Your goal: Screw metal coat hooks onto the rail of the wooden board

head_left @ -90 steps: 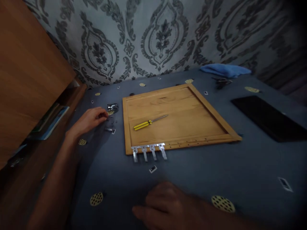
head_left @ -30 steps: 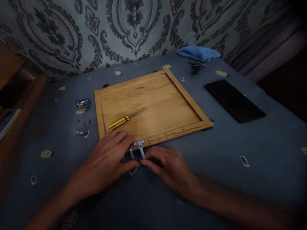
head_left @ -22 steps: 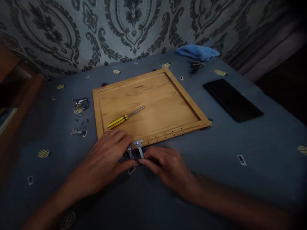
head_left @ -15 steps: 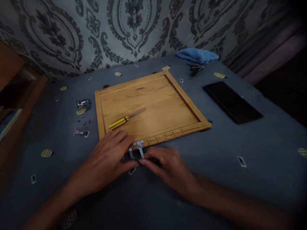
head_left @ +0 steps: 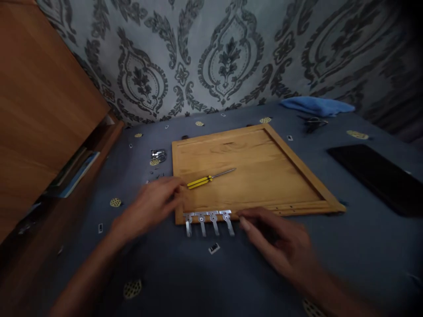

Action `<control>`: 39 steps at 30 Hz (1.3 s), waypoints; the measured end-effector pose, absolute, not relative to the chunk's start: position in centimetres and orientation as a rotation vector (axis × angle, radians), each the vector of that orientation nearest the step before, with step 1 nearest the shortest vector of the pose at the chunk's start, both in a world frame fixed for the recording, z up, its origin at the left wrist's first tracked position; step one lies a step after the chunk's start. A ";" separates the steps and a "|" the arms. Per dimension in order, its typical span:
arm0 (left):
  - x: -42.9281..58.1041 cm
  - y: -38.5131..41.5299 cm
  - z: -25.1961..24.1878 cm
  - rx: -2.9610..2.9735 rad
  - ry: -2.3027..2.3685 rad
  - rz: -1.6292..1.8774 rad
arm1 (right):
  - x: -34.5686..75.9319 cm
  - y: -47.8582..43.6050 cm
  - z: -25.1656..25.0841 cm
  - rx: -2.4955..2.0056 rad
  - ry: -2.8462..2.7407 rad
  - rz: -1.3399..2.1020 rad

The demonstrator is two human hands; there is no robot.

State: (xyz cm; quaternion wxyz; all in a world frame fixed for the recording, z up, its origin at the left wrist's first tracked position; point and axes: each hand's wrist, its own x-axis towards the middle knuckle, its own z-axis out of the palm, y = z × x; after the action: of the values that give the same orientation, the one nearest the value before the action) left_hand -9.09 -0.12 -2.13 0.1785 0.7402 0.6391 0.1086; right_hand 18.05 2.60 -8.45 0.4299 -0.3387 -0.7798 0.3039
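Note:
A framed wooden panel [head_left: 251, 176] lies flat on the cloth. Along its near edge sits a row of several T-shaped metal brackets [head_left: 214, 219], their arms sticking out past the edge. My right hand [head_left: 280, 242] is just right of the last bracket, thumb and forefinger a little apart with nothing visible between them. Over the panel's left edge is my left hand [head_left: 153, 204], slightly blurred, fingers loosely bent and thumb apart, its fingertips close to the handle of a yellow screwdriver [head_left: 200, 182]. The screwdriver rests on the panel, shaft pointing right.
Loose metal hardware [head_left: 158, 155] and several small screws [head_left: 156, 171] lie left of the panel. A black flat slab [head_left: 376, 176] is at the right, with scissors-like dark tool [head_left: 312, 123] and a blue cloth [head_left: 317, 105] behind. A wooden cabinet [head_left: 49, 97] stands at the left.
The view has swung left. My right hand has let go of the rightmost bracket and drawn off to its right. My left hand has left the brackets and moved up-left, uncovering the row.

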 end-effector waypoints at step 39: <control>-17.6 0.4 -5.3 1.678 1.585 0.642 | 15.3 -1.3 -9.4 -0.428 -2.173 0.688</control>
State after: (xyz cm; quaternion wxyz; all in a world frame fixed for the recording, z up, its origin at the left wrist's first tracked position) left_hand -17.62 0.39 -5.26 0.3644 0.6522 0.6161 0.2496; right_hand 15.25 -1.35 -9.42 0.3999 -0.1691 -0.8588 0.2720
